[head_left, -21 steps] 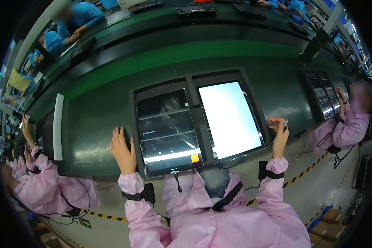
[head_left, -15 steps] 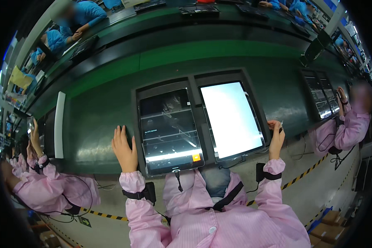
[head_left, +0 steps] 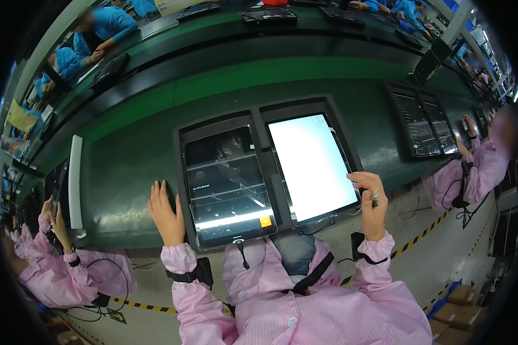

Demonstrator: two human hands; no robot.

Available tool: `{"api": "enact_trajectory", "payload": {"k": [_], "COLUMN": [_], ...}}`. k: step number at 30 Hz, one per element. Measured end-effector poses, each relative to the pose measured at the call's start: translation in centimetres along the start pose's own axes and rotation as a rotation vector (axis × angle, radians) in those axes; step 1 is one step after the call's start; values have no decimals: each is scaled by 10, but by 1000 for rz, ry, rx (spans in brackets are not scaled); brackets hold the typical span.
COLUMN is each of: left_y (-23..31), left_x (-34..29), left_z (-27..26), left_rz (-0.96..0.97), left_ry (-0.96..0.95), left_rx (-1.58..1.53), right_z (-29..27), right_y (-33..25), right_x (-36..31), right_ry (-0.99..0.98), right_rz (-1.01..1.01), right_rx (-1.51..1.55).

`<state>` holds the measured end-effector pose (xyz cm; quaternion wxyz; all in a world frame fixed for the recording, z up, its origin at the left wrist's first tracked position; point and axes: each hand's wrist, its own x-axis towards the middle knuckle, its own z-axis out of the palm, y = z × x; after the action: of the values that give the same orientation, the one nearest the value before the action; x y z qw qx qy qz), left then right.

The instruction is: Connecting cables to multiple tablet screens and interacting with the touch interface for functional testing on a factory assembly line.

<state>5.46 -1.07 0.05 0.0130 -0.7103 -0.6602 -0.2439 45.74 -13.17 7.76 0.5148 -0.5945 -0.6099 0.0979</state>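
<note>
My left hand lies flat on the green bench, fingers stretched out, just left of a tablet with a dark screen. That tablet rests in a black tray and has an orange square near its lower right corner. A cable is plugged into its near edge. Beside it, a second tablet shows a bright white screen. My right hand is at this tablet's right edge, its fingertips over the screen's margin. In its curled fingers is a small dark and silvery pen-like thing, mostly hidden.
The black tray frames both tablets. A white strip stands on the bench at left, near a co-worker in pink. Another tray with dark tablets lies at right, beside another pink-clad person. People in blue work across the bench.
My right hand has moved left, from beside the white-screened tablet onto its right edge, the pen-like thing still in it. My left hand stays flat on the bench. The whole view has shifted slightly.
</note>
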Motion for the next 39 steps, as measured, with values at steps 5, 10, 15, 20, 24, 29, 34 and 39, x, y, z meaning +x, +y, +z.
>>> {"api": "enact_trajectory", "payload": {"k": [5, 10, 15, 20, 24, 29, 34, 39], "left_y": [2, 2, 1, 3, -1, 5, 41, 31], "left_x": [0, 0, -1, -1, -1, -12, -27, -34], "left_z": [-2, -2, -3, -2, 0, -18, -42, -47], "left_rz": [-1, 3, -3, -9, -3, -190, -127, -97], "left_ry": [3, 13, 14, 4, 12, -215, -398, -483], "left_rx": [11, 19, -2, -1, -24, -728, -845, -873], "right_z": [9, 14, 13, 14, 19, 36, 46, 46], "right_y": [-8, -6, -6, -5, -17, -24, -27, -27], "right_x": [2, 2, -2, -5, -1, 5, 12, 12], "right_ry": [-91, -130, -143, -156, -307, -461, -552, -537], "right_rz": [29, -36, -16, -34, -70, -93, -142, -124], "right_rx": [-12, -105, -121, -121, -131, -136, -149, -98]}}
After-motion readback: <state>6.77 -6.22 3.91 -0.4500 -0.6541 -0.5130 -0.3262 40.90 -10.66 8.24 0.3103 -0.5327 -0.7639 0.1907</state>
